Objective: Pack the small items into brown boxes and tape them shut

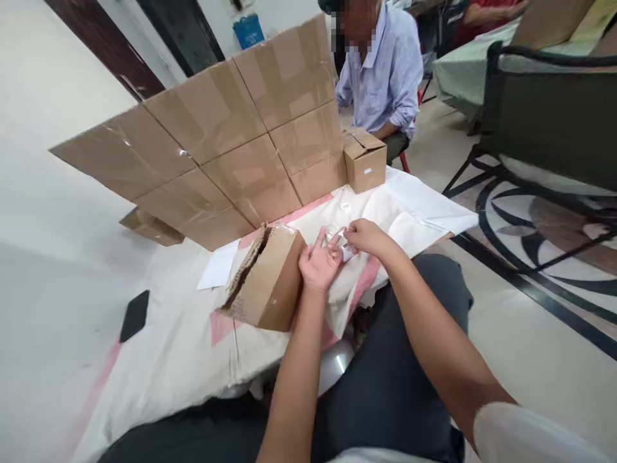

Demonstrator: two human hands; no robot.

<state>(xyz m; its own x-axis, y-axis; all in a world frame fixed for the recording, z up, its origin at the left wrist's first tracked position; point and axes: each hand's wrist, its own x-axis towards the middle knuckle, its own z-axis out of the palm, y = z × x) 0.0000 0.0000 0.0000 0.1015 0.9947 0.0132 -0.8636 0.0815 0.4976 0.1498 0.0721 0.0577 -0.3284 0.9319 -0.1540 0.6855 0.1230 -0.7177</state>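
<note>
My left hand (320, 263) is palm up just right of an open cardboard box (277, 280). Its fingers are partly stretched and spread, with the tips close to my right hand. My right hand (365, 236) is closed in a pinch on a small white piece (342, 238), which lies against the left fingertips. Its exact kind is too small to make out. Clear, shiny material shows behind the fingers on the cloth. A small white ring (346, 207) rests on the cloth beyond both hands.
A tall cardboard panel (241, 135) stands behind the work area, with a small closed carton (365, 161) at its right end. A black phone (134, 316) and a white paper (218, 265) lie on the cloth-covered table (178, 341). Another person (380, 77) sits beyond the panel.
</note>
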